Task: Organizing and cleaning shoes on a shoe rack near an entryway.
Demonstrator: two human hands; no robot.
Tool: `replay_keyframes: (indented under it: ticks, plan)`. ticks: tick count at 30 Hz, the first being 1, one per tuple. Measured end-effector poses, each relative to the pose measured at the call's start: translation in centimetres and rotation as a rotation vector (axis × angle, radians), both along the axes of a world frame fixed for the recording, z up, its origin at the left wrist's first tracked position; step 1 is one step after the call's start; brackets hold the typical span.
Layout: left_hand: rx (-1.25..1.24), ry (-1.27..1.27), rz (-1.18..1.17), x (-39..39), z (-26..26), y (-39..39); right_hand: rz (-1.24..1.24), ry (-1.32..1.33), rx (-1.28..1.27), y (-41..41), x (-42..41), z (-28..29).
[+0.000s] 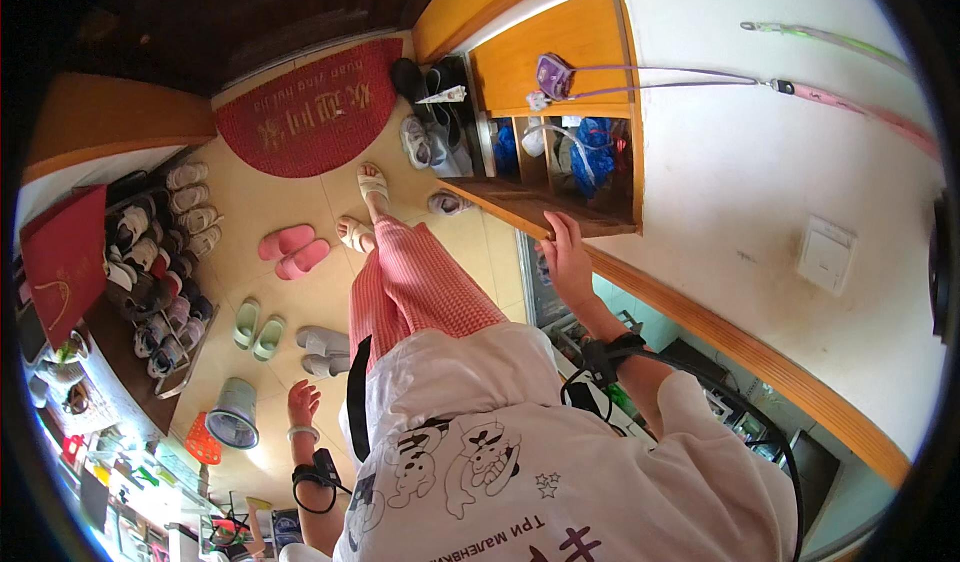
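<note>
My right hand (570,262) rests with its fingers on the edge of an open wooden cabinet door (525,209), thumb below it. Behind that door, the cabinet's compartments hold blue plastic bags (592,153) and other items. A purple pouch (553,78) hangs on a lanyard in front of the upper orange cabinet panel (555,44). My left hand (303,404) hangs low beside my body with nothing in it, its fingers loosely curled and apart. Near it are grey slippers (322,352) and a grey waste bin (233,413).
A red doormat (315,111) lies before the dark door. Pink slippers (292,250) and green slippers (259,329) are on the tiled floor. A full shoe rack (161,277) stands at left. Sneakers (416,142) sit beside the cabinet. A wall switch (826,253) is at right.
</note>
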State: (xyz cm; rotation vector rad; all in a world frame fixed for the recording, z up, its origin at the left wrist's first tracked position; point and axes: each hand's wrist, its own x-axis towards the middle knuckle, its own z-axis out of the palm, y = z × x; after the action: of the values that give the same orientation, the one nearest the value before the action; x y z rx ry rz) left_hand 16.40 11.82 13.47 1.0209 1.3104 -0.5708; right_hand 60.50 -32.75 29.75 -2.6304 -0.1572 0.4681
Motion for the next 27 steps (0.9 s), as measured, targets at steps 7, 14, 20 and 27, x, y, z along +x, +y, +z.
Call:
replay_keyframes:
  ticks: [7,14,20,27]
  plan:
    - [-0.027,0.032,0.061,-2.0,-1.1,-2.2,0.175,0.011,-0.092,-0.4,-0.5,1.2]
    - [-0.068,0.019,0.132,-2.7,-2.4,-4.3,0.219,0.104,-0.146,0.2,-0.2,2.4]
    - [-0.098,-0.006,0.209,-4.2,-3.8,-5.4,0.266,0.138,-0.19,-0.5,-0.6,2.0]
    - [-0.073,0.022,0.159,-3.9,-3.9,-5.6,0.351,0.073,-0.232,-0.5,-0.5,2.4]
